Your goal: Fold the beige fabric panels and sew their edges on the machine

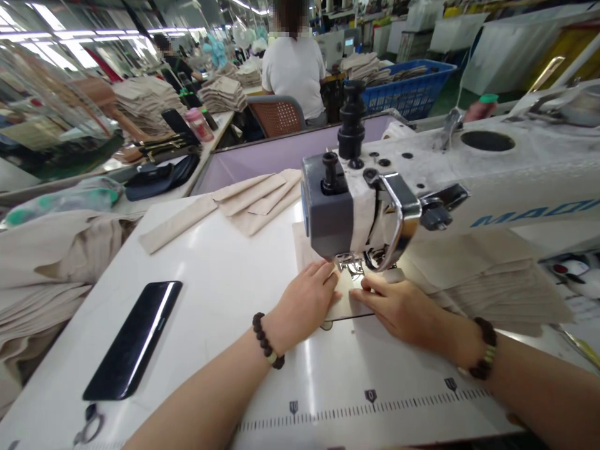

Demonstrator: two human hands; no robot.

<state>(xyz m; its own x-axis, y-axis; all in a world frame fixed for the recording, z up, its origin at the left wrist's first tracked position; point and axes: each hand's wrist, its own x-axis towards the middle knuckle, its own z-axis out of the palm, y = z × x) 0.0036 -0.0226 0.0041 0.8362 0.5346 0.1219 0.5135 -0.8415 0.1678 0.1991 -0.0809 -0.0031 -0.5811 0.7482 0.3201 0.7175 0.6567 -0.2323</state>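
On a white bench, beige fabric lies under a sewing machine; left hand and right hand both touch it, though I can't tell whether either grip pinches.

The one view looks from head height, forward and down onto the desk. A sewing machine stands close, another person farther off.
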